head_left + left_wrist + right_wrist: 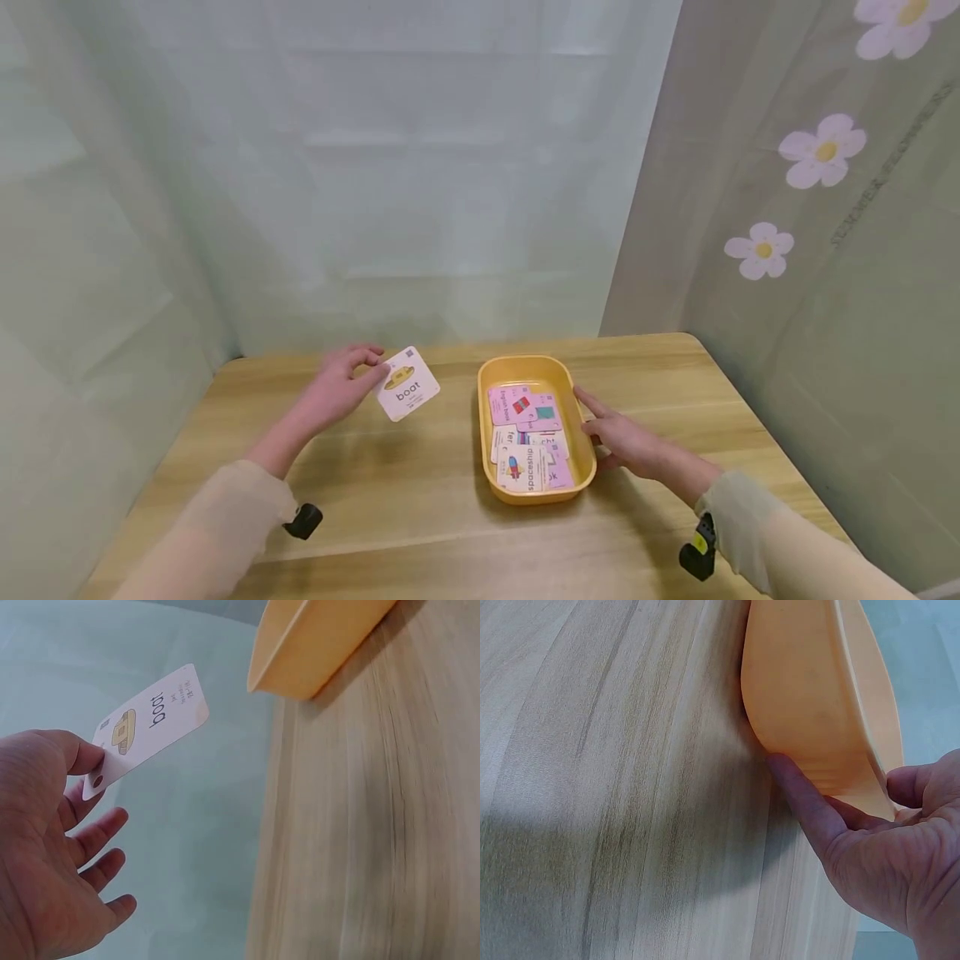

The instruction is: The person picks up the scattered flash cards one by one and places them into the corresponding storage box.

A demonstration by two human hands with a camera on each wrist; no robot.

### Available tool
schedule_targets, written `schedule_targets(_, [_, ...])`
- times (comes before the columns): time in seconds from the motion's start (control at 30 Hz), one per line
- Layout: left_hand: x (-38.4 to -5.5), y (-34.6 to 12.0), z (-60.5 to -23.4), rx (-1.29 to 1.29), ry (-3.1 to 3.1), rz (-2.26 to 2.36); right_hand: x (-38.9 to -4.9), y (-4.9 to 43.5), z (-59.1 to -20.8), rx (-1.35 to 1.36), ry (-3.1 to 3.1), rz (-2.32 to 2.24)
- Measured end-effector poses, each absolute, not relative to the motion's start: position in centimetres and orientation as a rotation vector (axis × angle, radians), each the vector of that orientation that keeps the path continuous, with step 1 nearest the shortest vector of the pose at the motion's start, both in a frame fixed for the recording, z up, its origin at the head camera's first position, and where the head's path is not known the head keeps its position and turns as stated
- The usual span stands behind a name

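My left hand (348, 383) pinches a white card (420, 382) by its corner, between thumb and index finger. The card bears a yellow boat picture and the word "boat"; it is held above the table, left of a yellow tray (483, 417). In the left wrist view the other fingers (97, 840) spread loosely below the card (161, 712). My right hand (626, 442) touches the tray's right side with fingers spread. In the right wrist view, one fingertip lies low on the outer wall (802, 697) and another is at the rim.
Inside the tray lie several picture cards, including a "spaceship" card (525, 468) and a pink "English book" card (510, 406). The wooden table (375, 517) ends at a pale curtain (450, 208) behind. A flowered curtain (825, 250) hangs on the right.
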State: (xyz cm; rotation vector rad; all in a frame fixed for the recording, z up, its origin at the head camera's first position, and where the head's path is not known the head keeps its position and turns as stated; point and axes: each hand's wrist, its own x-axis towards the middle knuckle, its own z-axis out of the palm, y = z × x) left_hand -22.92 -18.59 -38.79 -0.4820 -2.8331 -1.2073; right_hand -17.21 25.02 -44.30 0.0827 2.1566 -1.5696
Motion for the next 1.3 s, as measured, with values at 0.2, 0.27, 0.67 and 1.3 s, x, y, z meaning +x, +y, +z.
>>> schedule_targets(0.2, [-21.9, -17.5, -38.9, -0.525, -2.865, -1.19, -16.5, 24.7, -45.1, 0.081, 2.144, -1.59])
schedule_targets(0.27, [-21.8, -17.1, -38.8, -0.536, -2.868, -1.183, -16.6, 24.6, -45.1, 0.076, 2.154, -1.588])
schedule_targets(0.67, [-22.3, -13.6, -38.0, -0.657, -2.867, -1.16, -17.1, 24.8, -45.0, 0.051, 2.145, -1.592])
schedule_targets(1.3, [-23.1, -8.2, -37.7, -0.843, -2.877, -1.165, -17.2, 25.1, -44.9, 0.056, 2.161, -1.589])
